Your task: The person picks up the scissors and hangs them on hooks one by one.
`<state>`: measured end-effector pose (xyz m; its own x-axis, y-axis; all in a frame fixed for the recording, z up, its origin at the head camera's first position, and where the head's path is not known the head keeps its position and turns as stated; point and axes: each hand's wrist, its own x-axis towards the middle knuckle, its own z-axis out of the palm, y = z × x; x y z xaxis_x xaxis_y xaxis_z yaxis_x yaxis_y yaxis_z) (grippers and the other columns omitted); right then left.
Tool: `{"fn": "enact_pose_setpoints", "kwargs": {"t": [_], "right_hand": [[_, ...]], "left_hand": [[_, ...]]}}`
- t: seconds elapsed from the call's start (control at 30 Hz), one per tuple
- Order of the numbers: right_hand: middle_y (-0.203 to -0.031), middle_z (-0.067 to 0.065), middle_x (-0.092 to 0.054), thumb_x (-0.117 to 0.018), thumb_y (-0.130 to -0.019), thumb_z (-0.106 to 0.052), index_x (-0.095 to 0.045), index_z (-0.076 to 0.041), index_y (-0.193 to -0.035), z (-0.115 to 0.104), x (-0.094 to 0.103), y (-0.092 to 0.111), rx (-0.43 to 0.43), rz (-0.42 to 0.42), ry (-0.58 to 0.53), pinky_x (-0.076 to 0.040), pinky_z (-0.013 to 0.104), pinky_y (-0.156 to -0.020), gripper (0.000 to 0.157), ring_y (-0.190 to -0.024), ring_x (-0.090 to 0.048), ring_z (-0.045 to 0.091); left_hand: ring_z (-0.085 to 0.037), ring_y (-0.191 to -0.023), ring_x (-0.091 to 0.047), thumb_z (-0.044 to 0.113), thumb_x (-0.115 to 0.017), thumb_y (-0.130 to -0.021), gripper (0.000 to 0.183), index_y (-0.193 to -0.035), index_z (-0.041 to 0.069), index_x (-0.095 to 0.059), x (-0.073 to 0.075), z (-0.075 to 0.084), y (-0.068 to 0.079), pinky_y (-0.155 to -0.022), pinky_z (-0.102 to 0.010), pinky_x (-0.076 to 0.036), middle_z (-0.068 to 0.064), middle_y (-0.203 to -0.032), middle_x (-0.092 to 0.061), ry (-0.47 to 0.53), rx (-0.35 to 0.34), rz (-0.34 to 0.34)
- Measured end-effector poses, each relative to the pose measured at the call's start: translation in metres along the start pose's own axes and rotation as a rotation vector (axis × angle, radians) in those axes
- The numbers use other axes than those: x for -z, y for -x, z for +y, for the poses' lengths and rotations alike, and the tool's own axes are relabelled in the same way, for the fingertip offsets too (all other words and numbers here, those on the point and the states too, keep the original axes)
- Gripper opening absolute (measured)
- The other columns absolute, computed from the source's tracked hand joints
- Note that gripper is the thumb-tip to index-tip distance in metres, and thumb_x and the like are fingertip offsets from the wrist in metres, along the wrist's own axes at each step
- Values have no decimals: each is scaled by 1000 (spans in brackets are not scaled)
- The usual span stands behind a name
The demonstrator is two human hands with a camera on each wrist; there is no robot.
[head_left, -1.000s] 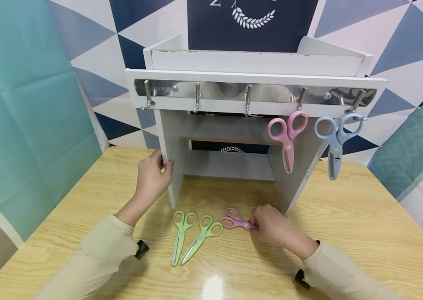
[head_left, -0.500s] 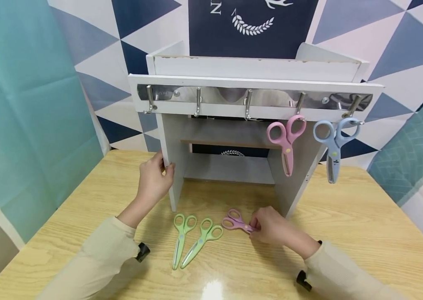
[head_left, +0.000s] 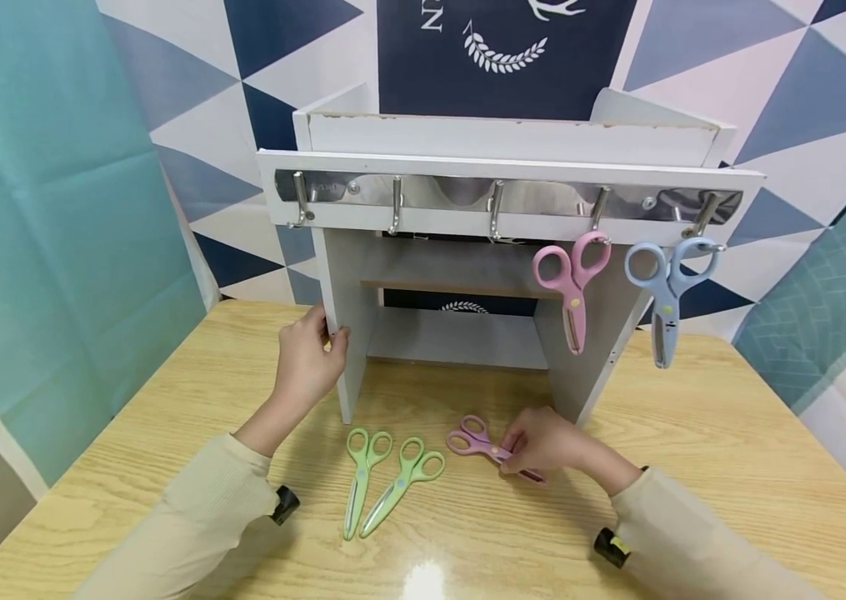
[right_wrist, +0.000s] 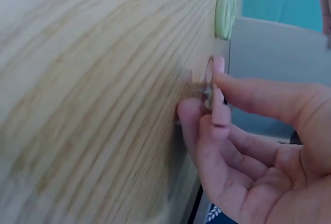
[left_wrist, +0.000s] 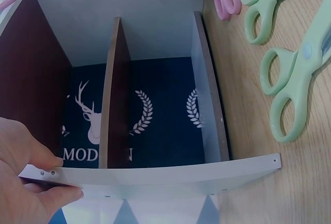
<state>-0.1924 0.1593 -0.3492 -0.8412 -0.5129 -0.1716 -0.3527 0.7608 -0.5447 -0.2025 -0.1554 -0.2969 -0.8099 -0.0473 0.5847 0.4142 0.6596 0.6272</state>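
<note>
My left hand [head_left: 307, 354] grips the front edge of the white shelf unit's left side panel [head_left: 337, 333], thumb on one face and fingers on the other. Low over the table, my right hand [head_left: 543, 442] pinches a pair of pink-purple scissors [head_left: 477, 442] by the blades, the handles pointing left. In the right wrist view the thumb and fingers close on the pink scissors [right_wrist: 220, 92] from both sides. Two pairs of green scissors, one upright [head_left: 362, 479] and one slanted [head_left: 402, 483], lie between the hands. Pink scissors [head_left: 574, 283] and blue scissors [head_left: 668, 292] hang from hooks on the right.
Across the unit's top front runs a white rail [head_left: 468, 218] with a metal strip and several hooks; the three left hooks hold nothing. The right side panel [head_left: 595, 358] stands just behind my right hand. Wooden table [head_left: 190, 400] surrounds the unit, patterned cloth behind.
My right hand has shifted its hold on the pink-purple scissors, so the blade tips now show past the fingers. My left hand keeps its grip on the panel. The head view has tilted slightly.
</note>
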Motion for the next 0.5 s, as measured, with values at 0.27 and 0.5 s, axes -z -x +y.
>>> {"fn": "enact_pose_setpoints", "kwargs": {"t": [0.27,0.5], "right_hand": [[-69,-1,-68,-75,-77,-8,-73,-2,-87,11,2,-6,-126,-91,-189,-50,24,-53,13,-56,-54,6],[-68,-3,-68,-69,-85,-10,-70,7,-96,19,3,-11,-206,-277,-425,-57,24,-61,21,-62,-63,7]], "left_hand": [[-40,-96,-69,-1,-59,-86,28,-111,-13,-60,0,1,0,-79,-50,-58,-31,-107,-68,1,-2,0],[-40,-97,-69,-2,-59,-86,28,-111,-14,-60,-1,1,0,-80,-50,-58,-32,-106,-68,8,-3,1]]}}
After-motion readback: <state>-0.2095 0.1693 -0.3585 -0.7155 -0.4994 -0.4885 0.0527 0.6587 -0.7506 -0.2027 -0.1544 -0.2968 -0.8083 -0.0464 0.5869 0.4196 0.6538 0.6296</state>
